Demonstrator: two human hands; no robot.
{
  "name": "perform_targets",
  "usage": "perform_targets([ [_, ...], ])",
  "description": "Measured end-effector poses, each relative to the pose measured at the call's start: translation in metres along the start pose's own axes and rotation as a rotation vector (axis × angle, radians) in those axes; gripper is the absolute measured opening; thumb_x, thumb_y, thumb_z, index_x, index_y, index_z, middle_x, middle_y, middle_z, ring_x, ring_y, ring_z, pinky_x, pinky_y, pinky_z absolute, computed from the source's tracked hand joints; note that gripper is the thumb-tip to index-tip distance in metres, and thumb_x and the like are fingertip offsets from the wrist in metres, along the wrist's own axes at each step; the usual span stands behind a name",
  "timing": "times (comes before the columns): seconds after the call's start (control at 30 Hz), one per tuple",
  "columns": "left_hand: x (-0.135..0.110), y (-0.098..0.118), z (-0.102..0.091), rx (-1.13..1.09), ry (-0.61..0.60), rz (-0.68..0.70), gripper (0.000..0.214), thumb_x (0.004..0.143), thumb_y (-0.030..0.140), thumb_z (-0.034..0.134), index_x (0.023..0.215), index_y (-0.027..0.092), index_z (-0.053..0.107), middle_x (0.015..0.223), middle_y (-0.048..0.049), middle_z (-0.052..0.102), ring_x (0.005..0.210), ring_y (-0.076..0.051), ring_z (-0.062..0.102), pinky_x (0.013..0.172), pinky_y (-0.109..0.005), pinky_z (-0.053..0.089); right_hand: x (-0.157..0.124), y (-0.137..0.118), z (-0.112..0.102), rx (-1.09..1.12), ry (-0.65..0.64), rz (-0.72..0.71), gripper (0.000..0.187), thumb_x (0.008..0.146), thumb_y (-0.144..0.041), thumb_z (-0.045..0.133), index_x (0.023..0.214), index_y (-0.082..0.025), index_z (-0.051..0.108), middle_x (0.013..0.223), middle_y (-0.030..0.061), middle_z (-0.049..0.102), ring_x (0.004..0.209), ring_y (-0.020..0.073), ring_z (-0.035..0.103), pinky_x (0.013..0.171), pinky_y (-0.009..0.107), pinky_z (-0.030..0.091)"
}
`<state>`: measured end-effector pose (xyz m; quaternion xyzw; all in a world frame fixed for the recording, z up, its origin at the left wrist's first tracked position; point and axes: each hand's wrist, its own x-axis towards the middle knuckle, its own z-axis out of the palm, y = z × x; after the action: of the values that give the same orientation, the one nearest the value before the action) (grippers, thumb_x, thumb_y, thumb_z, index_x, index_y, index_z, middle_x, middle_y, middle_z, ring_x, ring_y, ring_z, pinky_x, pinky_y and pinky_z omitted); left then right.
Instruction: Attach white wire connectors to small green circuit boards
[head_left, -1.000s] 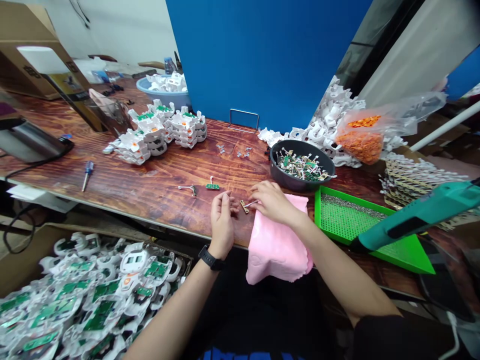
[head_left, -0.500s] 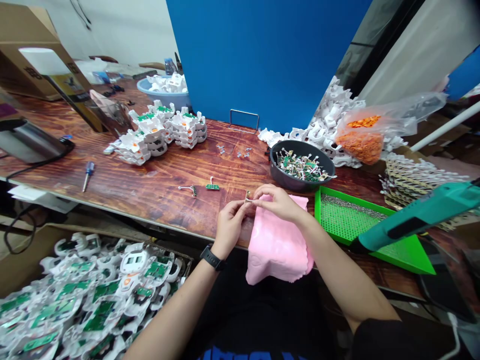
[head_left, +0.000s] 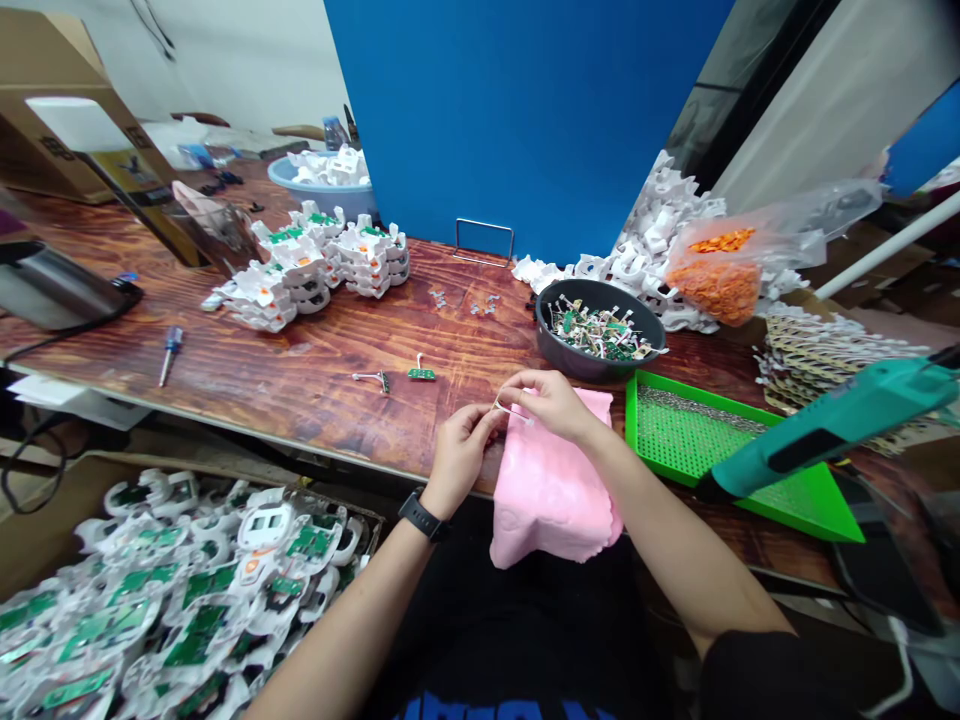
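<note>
Above the near edge of the wooden table, my left hand (head_left: 459, 452) and my right hand (head_left: 551, 404) meet, both closed in a pinch. Between their fingertips is a small wired circuit board (head_left: 514, 412), its pale lead and white plug pointing toward the right; the fingers cover most of the board. A pink cloth (head_left: 555, 490) lies under my right hand and hangs over the edge. To the left of my hands, two small green boards with leads, one upright (head_left: 421, 374) and one sideways (head_left: 384, 381), rest on the wood.
A dark bowl (head_left: 551, 345) full of wired boards stands behind my right hand. Right of it are a green tray (head_left: 821, 505) and a teal electric screwdriver (head_left: 817, 425). Stacked white housings (head_left: 274, 290) and a screwdriver (head_left: 172, 345) sit left; a box of housings (head_left: 255, 540) stands below.
The lead of the wired board now sticks out to the right below my right fingers, where the board stood upright before. My hands have barely shifted; the view has moved slightly.
</note>
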<state>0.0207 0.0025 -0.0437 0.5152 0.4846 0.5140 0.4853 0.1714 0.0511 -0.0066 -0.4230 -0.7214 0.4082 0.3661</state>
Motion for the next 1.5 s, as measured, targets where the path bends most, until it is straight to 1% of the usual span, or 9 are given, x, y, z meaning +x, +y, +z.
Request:
perform_targets([
  [0.33, 0.002, -0.003, 0.0, -0.028, -0.01, -0.015, 0.032, 0.077, 0.039, 0.059, 0.097, 0.015, 0.065, 0.078, -0.0044, 0.066, 0.063, -0.012, 0.055, 0.06, -0.023, 0.044, 0.001, -0.002, -0.006, 0.018, 0.098, -0.011, 0.02, 0.077, -0.033, 0.058, 0.073, -0.016, 0.069, 0.075, 0.0057, 0.069, 0.071, 0.0182, 0.062, 0.068, 0.029, 0.046],
  [0.5, 0.003, -0.009, 0.002, -0.1, 0.036, 0.0, 0.05, 0.075, 0.039, 0.061, 0.12, 0.017, 0.052, 0.087, -0.0044, 0.064, 0.07, -0.012, 0.058, 0.065, -0.025, 0.047, 0.005, -0.009, -0.06, -0.502, 0.861, -0.039, 0.031, 0.084, -0.037, 0.048, 0.098, -0.015, 0.065, 0.099, 0.0125, 0.066, 0.095, 0.0261, 0.056, 0.089, 0.046, 0.037],
  [0.57, 0.004, -0.01, 0.002, -0.102, 0.034, 0.013, 0.048, 0.076, 0.038, 0.061, 0.118, 0.017, 0.052, 0.087, -0.0043, 0.063, 0.072, -0.012, 0.058, 0.067, -0.025, 0.047, 0.007, -0.011, -0.077, -0.747, 0.99, 0.078, 0.038, 0.082, -0.036, 0.052, 0.111, -0.013, 0.059, 0.108, 0.0166, 0.062, 0.105, 0.0317, 0.049, 0.091, 0.054, 0.03],
  [0.7, 0.004, -0.011, 0.002, -0.104, 0.045, 0.027, 0.046, 0.077, 0.036, 0.06, 0.118, 0.018, 0.051, 0.088, -0.004, 0.063, 0.072, -0.012, 0.057, 0.068, -0.026, 0.046, 0.022, -0.016, -0.058, -0.886, 0.806, 0.036, 0.043, 0.08, -0.035, 0.055, 0.118, -0.016, 0.055, 0.117, 0.0156, 0.057, 0.109, 0.0321, 0.044, 0.089, 0.051, 0.031],
  [0.87, -0.001, -0.005, -0.002, 0.021, -0.018, 0.068, 0.023, 0.08, 0.037, 0.054, 0.081, 0.015, 0.062, 0.072, -0.002, 0.061, 0.066, -0.012, 0.054, 0.063, -0.024, 0.043, 0.066, -0.013, 0.027, -0.544, -0.011, -0.091, 0.031, 0.079, -0.038, 0.058, 0.101, -0.017, 0.065, 0.086, 0.0066, 0.068, 0.078, 0.0176, 0.059, 0.074, 0.029, 0.042],
  [1.0, -0.005, 0.002, -0.003, 0.049, -0.024, 0.048, 0.029, 0.079, 0.041, 0.054, 0.066, 0.015, 0.057, 0.061, 0.0008, 0.056, 0.058, -0.011, 0.051, 0.056, -0.022, 0.04, 0.098, -0.001, 0.074, -0.429, -0.258, -0.047, 0.018, 0.072, -0.029, 0.065, 0.083, -0.014, 0.068, 0.077, 0.0038, 0.067, 0.067, 0.0129, 0.058, 0.062, 0.023, 0.041],
  [1.13, -0.005, 0.003, -0.003, -0.054, -0.003, -0.005, 0.03, 0.078, 0.044, 0.055, 0.071, 0.015, 0.059, 0.061, 0.0009, 0.057, 0.054, -0.01, 0.051, 0.053, -0.021, 0.04, 0.094, 0.002, 0.072, -0.421, -0.144, -0.194, 0.007, 0.074, -0.016, 0.06, 0.075, -0.015, 0.067, 0.075, 0.0026, 0.064, 0.068, 0.0115, 0.057, 0.064, 0.022, 0.041],
  [1.3, 0.0, 0.001, -0.005, -0.348, 0.117, -0.122, 0.051, 0.082, 0.059, 0.036, 0.077, 0.013, 0.058, 0.058, -0.0012, 0.057, 0.046, -0.01, 0.054, 0.042, -0.02, 0.039, 0.052, -0.002, 0.028, -0.422, 0.107, -0.487, 0.011, 0.077, -0.013, 0.055, 0.078, -0.018, 0.065, 0.082, 0.004, 0.064, 0.077, 0.0136, 0.059, 0.073, 0.026, 0.044],
  [1.5, 0.001, 0.003, -0.006, -0.368, 0.053, -0.169, 0.043, 0.078, 0.056, 0.048, 0.077, 0.013, 0.055, 0.053, -0.0003, 0.058, 0.04, -0.009, 0.052, 0.036, -0.017, 0.035, 0.002, 0.003, 0.008, -0.261, 0.151, -0.509, 0.017, 0.077, -0.01, 0.053, 0.083, -0.021, 0.065, 0.085, 0.0045, 0.067, 0.083, 0.0157, 0.063, 0.076, 0.029, 0.048],
])
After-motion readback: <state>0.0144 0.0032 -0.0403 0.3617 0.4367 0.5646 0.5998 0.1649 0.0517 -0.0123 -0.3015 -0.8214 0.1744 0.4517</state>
